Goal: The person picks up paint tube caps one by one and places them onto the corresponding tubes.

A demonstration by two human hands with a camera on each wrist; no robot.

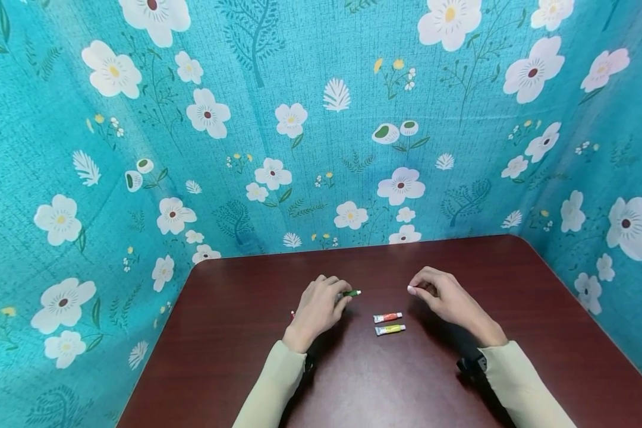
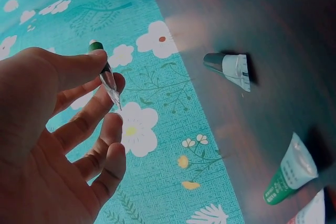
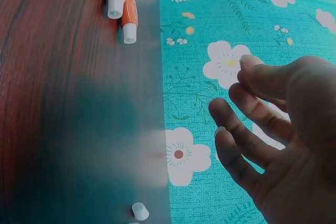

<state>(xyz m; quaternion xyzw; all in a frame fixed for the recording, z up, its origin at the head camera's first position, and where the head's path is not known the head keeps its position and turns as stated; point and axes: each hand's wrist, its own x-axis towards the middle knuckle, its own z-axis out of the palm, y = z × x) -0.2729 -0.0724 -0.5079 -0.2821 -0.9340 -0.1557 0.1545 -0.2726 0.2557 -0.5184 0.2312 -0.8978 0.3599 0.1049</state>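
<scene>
One green tube (image 1: 351, 293) sits pinched in left hand (image 1: 318, 306), an apparent white cap (image 1: 410, 288) in right hand (image 1: 449, 299).
Uncapping looks done; capped orange-red tube (image 1: 387, 318) and yellow tube (image 1: 389, 330) seemingly await between grips.

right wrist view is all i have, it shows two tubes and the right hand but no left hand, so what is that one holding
Observer: The left hand pinches a green tube.
Operator: and does the right hand have anything, i can't make it out
Observer: The head view shows a small white piece at its thumb and fingertips; it looks like a cap, but I can't be sure.
Operator: any green tube on the table too
Observer: Yes, the left wrist view shows a second green tube lying there.
</scene>
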